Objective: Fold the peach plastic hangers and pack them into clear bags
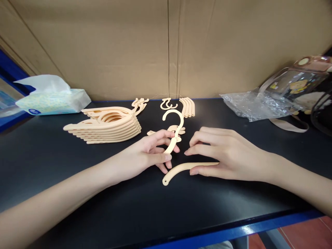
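The left hand (149, 152) pinches a pale plastic hanger hook piece (182, 121) between thumb and fingertips; the hook curls up and away from the grip, and a short bar below its joint runs down into the fingers, which hide the rest. The right hand (225, 152) is loosely curved, thumb apart from the fingers, over a separate curved hanger arm (178, 169). This arm lies on the tabletop (116, 214), its holed end near the left fingertips and its other end disappearing under the right palm; whether the thumb touches it I cannot tell.

Beyond the left hand, to its left, sits a stack of hangers (124, 133) with their hooks at the far side. Straight beyond the hands are spare hooks (166, 108), a row of spare arms (188, 107) beside them, and small curved pieces (182, 131) partly behind the left fingers.

The step in hand looks like fitting the hanger together, the loose arm not yet joined. The next move seems to call for the right hand to close on that arm and line its holed end up with the joint, the left grip holding steady.
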`<state>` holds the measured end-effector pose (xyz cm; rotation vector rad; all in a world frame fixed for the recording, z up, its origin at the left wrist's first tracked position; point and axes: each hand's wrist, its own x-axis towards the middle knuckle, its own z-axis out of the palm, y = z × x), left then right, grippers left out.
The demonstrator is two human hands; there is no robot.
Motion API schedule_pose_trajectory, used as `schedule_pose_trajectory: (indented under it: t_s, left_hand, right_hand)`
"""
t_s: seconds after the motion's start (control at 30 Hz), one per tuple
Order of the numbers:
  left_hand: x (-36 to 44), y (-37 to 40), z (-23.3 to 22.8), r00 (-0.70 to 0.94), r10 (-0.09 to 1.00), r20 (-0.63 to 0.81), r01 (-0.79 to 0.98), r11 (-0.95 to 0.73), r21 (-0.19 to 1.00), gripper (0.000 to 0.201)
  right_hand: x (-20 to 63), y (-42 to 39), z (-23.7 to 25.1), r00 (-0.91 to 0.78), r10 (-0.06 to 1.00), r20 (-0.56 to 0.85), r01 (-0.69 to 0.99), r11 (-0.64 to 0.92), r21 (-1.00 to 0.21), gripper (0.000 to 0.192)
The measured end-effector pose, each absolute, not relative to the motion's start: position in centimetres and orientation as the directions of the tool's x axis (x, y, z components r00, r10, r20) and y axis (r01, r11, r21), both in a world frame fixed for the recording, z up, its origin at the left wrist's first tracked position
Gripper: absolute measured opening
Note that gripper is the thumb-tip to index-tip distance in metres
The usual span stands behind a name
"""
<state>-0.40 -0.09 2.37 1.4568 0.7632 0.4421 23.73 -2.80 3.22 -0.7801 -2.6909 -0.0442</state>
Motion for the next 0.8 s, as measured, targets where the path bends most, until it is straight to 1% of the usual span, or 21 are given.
schedule_pose_trajectory:
  t_s: [0.1,0.17,0.27,0.47,0.57,0.67,0.77,0.8]
  left_hand:
    - [-0.35,-0.16,2.38,0.646,0.724,-0.24,0.149,0.189,0.971,0.024]
    - [-0.33,-0.2,2.25,0.614,0.748,-0.251,0.128,0.219,0.967,0.017]
    - [-0.32,-0.21,2.16,0.598,0.758,-0.261,0.112,0.244,0.963,0.025]
    - [-0.4,-0.16,2.22,0.599,0.757,-0.261,0.117,0.239,0.964,0.017]
    - [-0.38,-0.03,2.06,0.596,0.762,-0.253,0.122,0.225,0.967,0.017]
    - [-0.34,0.06,2.0,0.604,0.759,-0.245,0.124,0.214,0.969,0.017]
    - [-0.32,0.08,2.08,0.613,0.752,-0.241,0.126,0.208,0.97,0.017]
    - [-0.32,0.07,2.1,0.613,0.752,-0.244,0.128,0.21,0.969,0.017]
  right_hand:
    - [23.68,-2.87,3.01,-0.816,0.5,0.29,0.509,0.859,-0.048,0.026]
    - [23.6,-2.77,2.78,-0.824,0.501,0.264,0.502,0.862,-0.068,0.023]
    - [23.39,-2.49,2.46,-0.824,0.52,0.227,0.508,0.854,-0.113,0.023]
    - [23.19,-2.18,2.24,-0.784,0.565,0.256,0.553,0.824,-0.126,0.024]
    - [23.18,-2.36,2.39,-0.79,0.558,0.253,0.527,0.83,-0.184,0.02]
    - [23.16,-2.52,2.51,-0.8,0.548,0.242,0.48,0.828,-0.29,0.022]
    - [23.22,-2.45,2.51,-0.782,0.563,0.267,0.469,0.814,-0.344,0.011]
    - [23.26,-2.39,2.5,-0.775,0.566,0.28,0.469,0.813,-0.346,0.011]
